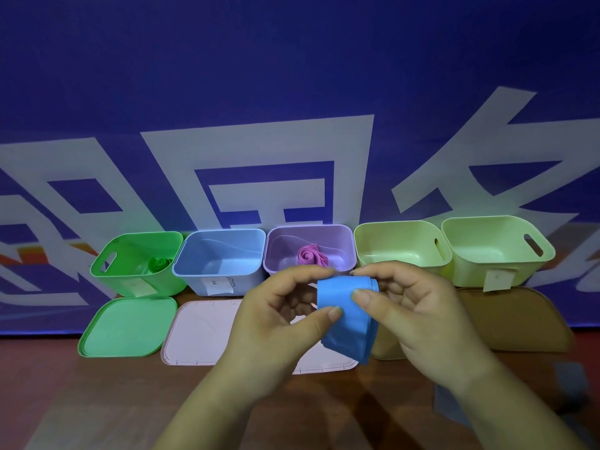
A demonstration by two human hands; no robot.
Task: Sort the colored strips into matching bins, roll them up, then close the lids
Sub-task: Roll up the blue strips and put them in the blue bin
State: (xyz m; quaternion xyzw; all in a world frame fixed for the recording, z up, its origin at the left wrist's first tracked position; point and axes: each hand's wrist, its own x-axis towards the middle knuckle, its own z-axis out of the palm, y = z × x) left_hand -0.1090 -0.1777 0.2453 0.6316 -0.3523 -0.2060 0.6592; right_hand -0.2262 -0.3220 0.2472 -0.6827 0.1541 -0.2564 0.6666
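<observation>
A blue strip (349, 316), partly rolled, hangs between both hands above the lids. My left hand (279, 323) pinches its left edge with thumb and fingers. My right hand (412, 316) pinches the roll's top right. Behind stands a row of open bins: a green bin (107, 274) with a green roll (159, 264) inside, a blue bin (191, 274) holding no strip that I can see, a purple bin (344, 241) with a pink-purple roll (312, 254), and two pale yellow bins (402, 241) (496, 251).
Lids lie in front of the bins on the wooden table: a green lid (128, 326), a pink lid (198, 332), another pale lid (324, 362) under my hands, and tan lids (513, 319) at right. A blue banner forms the backdrop.
</observation>
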